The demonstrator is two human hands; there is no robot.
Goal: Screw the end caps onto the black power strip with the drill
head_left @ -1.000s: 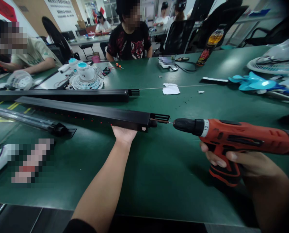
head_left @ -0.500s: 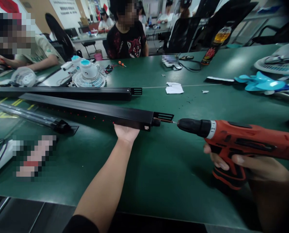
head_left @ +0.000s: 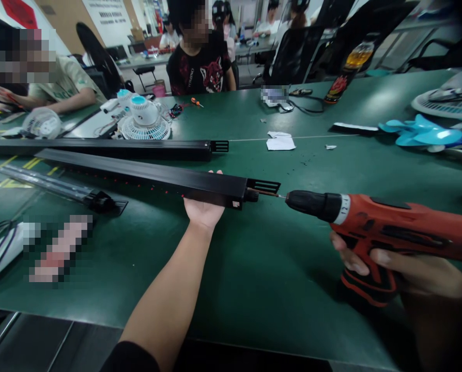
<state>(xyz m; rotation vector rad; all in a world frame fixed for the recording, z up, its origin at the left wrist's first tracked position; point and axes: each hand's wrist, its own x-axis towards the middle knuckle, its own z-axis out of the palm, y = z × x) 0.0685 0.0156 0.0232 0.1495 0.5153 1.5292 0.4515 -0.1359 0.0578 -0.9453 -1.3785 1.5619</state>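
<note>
My left hand [head_left: 203,212] supports a long black bar [head_left: 157,177] from below near its right end, with fingertips showing over the far edge. A slotted black bracket [head_left: 265,185] and a dark round knob [head_left: 251,195] stick out of that end. In my right hand [head_left: 409,266] is a red and black cordless drill [head_left: 401,222], gripped by its handle. From the chuck a thin bit [head_left: 281,196] lines up with a brownish rod beside the knob; whether they are joined I cannot tell.
Behind lies a second black bar [head_left: 138,148]. A clear-wrapped bar [head_left: 60,186] rests on the left. White fans [head_left: 143,116], a paper scrap [head_left: 280,141], a tilted bottle [head_left: 347,72] and blue fan blades [head_left: 420,132] are further back. Two people sit across the green table [head_left: 254,289].
Fingertips of my left hand now show above the bar's far edge. The whole view has shifted slightly; bar and drill keep nearly the same position to each other.
</note>
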